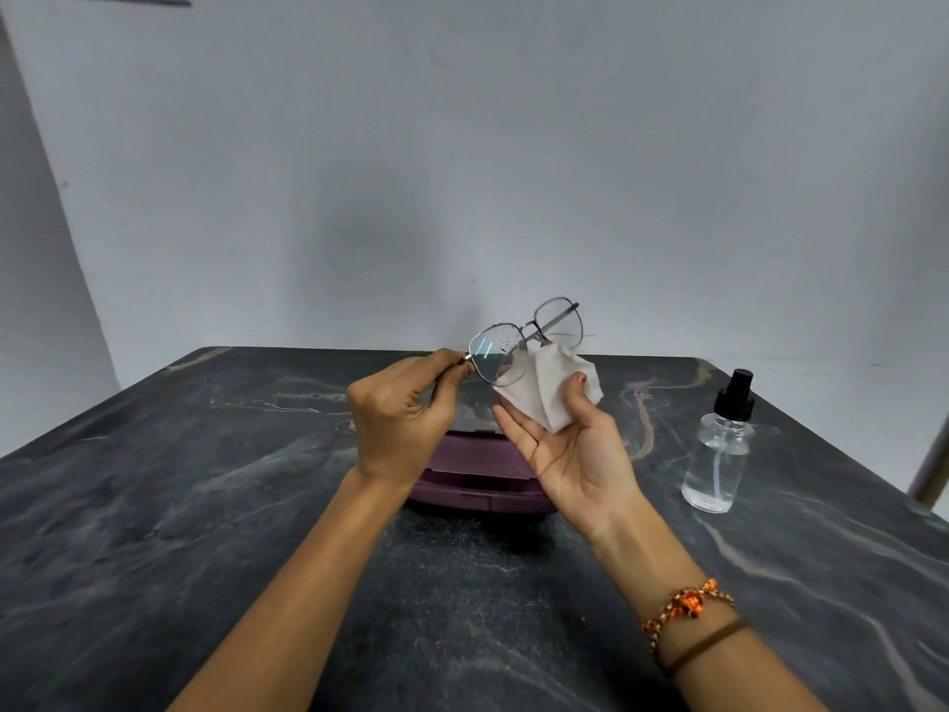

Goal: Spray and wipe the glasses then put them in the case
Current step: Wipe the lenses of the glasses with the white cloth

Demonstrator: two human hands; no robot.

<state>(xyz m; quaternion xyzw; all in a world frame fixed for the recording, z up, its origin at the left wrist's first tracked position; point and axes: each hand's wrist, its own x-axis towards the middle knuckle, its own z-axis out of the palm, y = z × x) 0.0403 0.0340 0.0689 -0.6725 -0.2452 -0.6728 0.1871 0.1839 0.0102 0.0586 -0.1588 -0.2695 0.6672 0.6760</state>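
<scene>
Thin metal-framed glasses [529, 335] are held up above the table, the near lens wet with droplets. My left hand [403, 416] pinches the frame at its left hinge. My right hand [570, 449], palm up, holds a white cloth [552, 385] between thumb and fingers, with the cloth touching the lower right edge of the near lens. A purple glasses case [477, 483] lies on the table under both hands, partly hidden by them; whether it is open is unclear. A clear spray bottle [719, 447] with a black pump top stands upright to the right.
The table [154, 506] is dark marble with pale veins, and a plain grey wall stands close behind its far edge. A pale post or leg [932, 465] shows at the right edge.
</scene>
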